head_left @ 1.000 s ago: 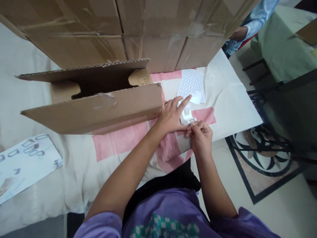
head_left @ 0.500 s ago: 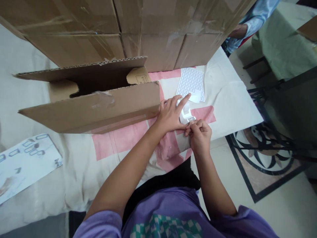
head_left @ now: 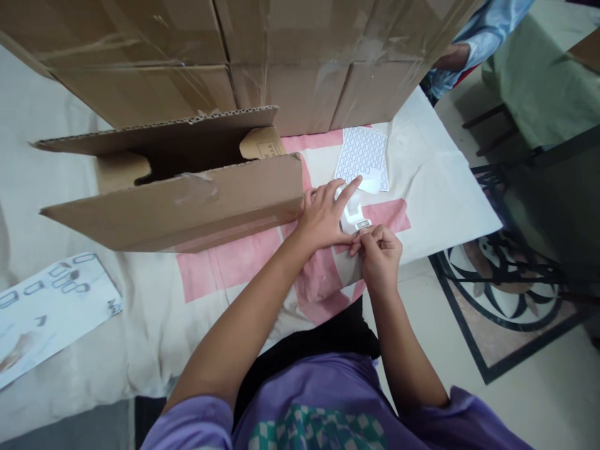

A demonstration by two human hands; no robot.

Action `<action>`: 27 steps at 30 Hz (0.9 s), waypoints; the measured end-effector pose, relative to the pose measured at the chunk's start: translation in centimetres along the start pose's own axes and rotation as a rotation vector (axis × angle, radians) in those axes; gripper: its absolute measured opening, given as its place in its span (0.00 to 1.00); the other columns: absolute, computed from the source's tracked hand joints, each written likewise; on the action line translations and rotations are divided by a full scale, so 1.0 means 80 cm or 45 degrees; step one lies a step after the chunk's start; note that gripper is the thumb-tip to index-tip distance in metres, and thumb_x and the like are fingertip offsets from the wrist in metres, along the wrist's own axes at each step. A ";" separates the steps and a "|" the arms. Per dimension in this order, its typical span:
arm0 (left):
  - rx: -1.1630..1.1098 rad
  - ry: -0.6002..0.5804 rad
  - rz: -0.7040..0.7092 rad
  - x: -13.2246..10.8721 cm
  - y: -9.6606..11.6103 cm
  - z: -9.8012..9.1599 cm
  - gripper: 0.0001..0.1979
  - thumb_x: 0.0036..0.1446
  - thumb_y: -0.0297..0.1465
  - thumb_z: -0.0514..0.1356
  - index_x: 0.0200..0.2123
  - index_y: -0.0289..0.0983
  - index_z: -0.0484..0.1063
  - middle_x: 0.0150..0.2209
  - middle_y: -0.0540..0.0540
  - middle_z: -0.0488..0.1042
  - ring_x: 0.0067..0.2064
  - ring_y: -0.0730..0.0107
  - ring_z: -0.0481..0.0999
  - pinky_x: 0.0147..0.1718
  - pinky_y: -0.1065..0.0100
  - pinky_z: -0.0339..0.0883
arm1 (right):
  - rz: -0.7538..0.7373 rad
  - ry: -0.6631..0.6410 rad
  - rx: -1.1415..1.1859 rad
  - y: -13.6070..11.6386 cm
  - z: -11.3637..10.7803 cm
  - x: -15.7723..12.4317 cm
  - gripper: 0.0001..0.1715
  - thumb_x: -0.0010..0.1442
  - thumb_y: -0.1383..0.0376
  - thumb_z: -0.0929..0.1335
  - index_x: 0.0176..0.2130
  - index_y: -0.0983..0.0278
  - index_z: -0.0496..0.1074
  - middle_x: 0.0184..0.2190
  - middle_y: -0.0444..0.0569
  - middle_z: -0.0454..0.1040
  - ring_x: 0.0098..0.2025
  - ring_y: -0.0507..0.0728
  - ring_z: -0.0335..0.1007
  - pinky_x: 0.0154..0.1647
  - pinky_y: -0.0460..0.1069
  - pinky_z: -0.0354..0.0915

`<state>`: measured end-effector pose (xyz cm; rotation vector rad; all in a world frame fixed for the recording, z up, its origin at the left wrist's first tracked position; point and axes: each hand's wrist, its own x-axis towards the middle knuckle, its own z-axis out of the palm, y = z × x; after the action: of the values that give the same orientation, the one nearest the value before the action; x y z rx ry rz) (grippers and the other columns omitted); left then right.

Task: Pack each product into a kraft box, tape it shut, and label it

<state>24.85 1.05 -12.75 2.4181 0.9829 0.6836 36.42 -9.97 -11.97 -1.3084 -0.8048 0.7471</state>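
Note:
My left hand (head_left: 324,215) rests on a small white plastic piece (head_left: 352,219) on the cloth-covered table, its fingers wrapped over the piece and the index finger stretched toward a sheet of small stickers (head_left: 362,158). My right hand (head_left: 379,252) is closed in a pinch at the near end of the white piece, on something too small to name. Just left of my hands lies an open flat cardboard box (head_left: 178,194).
Large taped cardboard boxes (head_left: 244,56) stand along the back of the table. A printed white sheet (head_left: 47,309) lies at the left. Another person's blue sleeve (head_left: 473,44) shows at the top right, near a green-covered table (head_left: 539,81) and a dark metal frame (head_left: 525,206).
Both hands stay in the same place on the white piece; only my view has shifted slightly.

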 end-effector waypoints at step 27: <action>0.017 0.007 -0.003 0.000 -0.003 0.003 0.59 0.49 0.61 0.65 0.76 0.42 0.47 0.70 0.31 0.59 0.68 0.41 0.61 0.64 0.46 0.48 | -0.131 -0.096 -0.012 0.011 -0.013 0.000 0.28 0.61 0.64 0.74 0.20 0.59 0.57 0.19 0.41 0.74 0.25 0.53 0.70 0.40 0.52 0.69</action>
<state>24.86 1.15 -13.12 2.4278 0.9951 0.6850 37.30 -10.45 -12.97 -1.2434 -0.9299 0.7149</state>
